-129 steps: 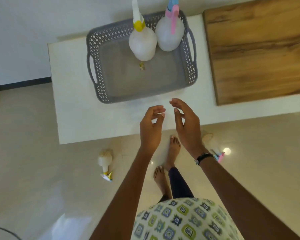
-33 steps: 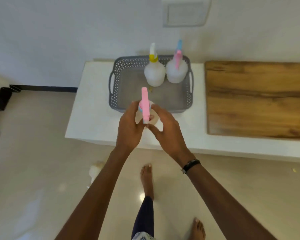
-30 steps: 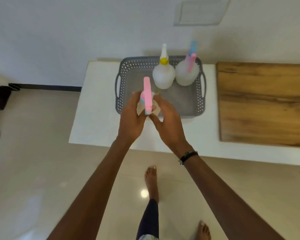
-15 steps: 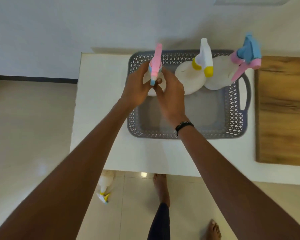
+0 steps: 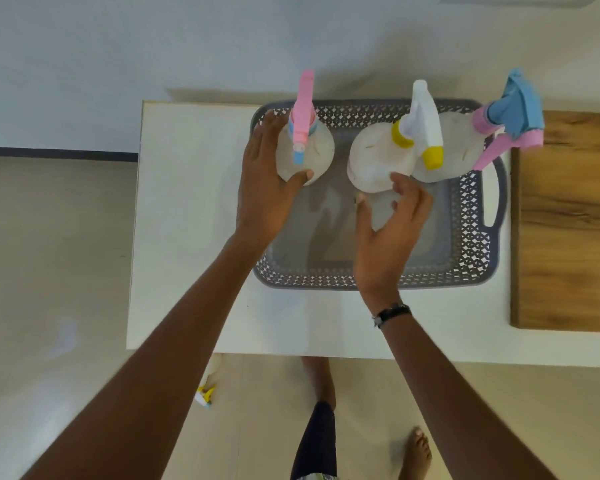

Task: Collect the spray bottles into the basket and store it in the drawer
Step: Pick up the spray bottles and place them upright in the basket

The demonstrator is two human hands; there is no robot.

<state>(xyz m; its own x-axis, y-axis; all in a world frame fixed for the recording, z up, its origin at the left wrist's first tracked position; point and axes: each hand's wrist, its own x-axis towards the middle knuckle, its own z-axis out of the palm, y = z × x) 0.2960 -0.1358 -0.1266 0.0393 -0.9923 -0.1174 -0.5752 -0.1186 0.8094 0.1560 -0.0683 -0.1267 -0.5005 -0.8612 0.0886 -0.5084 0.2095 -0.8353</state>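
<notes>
Left hand (image 5: 264, 181): wrapped loosely round the pink-topped bottle (image 5: 305, 150), steadying it upright at the basket's (image 5: 465, 265) 10 o'clock corner.
Right hand (image 5: 388, 230): fingers spread, holding nothing, hovering at 6 o'clock of the yellow-capped bottle (image 5: 378, 161).
Blue-topped bottle (image 5: 461, 147): upright at 2 o'clock, packed close, saving floor room.
Stray bottle (image 5: 208, 382): on the floor, uncollected.

Grey lattice-patterned basket (image 5: 465, 271) holds 3 white bottles; pink, yellow, blue triggers.

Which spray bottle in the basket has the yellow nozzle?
The middle bottle, with a white trigger head, yellow collar and nozzle. The left bottle has a pink head; the right bottle is blue and pink.
</notes>
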